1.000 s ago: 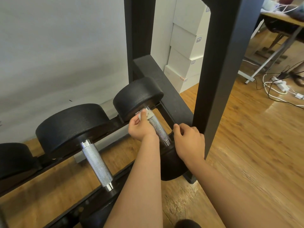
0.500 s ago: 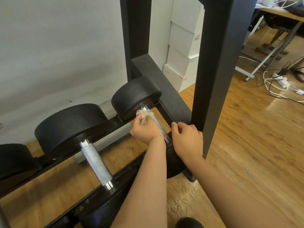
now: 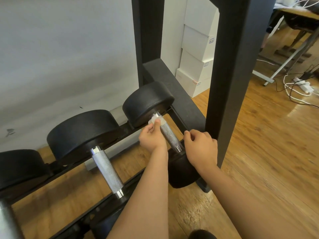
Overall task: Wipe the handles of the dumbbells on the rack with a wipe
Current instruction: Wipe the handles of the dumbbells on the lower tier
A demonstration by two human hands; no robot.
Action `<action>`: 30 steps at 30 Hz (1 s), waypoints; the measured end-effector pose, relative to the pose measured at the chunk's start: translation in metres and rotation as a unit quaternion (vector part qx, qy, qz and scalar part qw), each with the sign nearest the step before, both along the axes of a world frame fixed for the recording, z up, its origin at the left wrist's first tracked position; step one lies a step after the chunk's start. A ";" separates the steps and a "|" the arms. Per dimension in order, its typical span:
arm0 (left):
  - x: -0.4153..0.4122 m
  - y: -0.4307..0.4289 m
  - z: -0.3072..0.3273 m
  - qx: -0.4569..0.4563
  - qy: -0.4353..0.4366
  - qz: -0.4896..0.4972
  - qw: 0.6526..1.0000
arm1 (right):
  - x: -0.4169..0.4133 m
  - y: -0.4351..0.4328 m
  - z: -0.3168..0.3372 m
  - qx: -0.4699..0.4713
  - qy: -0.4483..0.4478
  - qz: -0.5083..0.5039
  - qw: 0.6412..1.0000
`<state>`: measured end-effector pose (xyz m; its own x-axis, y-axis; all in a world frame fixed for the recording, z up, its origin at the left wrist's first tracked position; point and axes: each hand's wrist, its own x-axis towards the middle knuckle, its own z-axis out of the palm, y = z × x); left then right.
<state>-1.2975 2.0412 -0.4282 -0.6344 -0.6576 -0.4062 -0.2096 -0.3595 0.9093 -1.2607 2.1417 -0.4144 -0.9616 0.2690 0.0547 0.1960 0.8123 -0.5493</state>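
The left hand (image 3: 151, 138) pinches a white wipe (image 3: 155, 120) round the far end of the knurled dumbbell handle (image 3: 170, 135), which slants near-right to the right hand (image 3: 200, 147) gripping its near head (image 3: 183, 171).

Left hand (image 3: 151, 139) pinches at its thumb tip; right hand (image 3: 201, 146) rests, fingers curled.

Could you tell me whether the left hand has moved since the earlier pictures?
Yes, slightly: against half a second ago, the left hand with the wipe sits farther up the handle, nearer the dumbbell's far head, baring more handle below.
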 end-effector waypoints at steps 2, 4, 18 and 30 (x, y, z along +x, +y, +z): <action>0.006 0.003 0.000 0.005 -0.013 -0.009 1.000 | 0.000 -0.001 0.001 -0.002 -0.003 0.000 1.000; 0.007 0.004 0.002 0.020 -0.022 -0.012 0.999 | 0.000 -0.001 0.001 -0.011 -0.005 0.000 1.000; 0.014 0.016 0.005 -0.045 -0.046 -0.044 0.997 | 0.000 0.002 -0.008 -0.008 0.003 -0.003 1.000; -0.001 0.005 0.016 -0.042 0.017 0.033 0.998 | 0.000 0.001 -0.004 -0.019 0.016 0.017 1.000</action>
<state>-1.2984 2.0457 -0.4121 -0.6007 -0.7299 -0.3263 -0.1563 -0.2930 0.9432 -1.2610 2.1425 -0.4181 -0.9681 0.2385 0.0766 0.1500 0.7968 -0.5853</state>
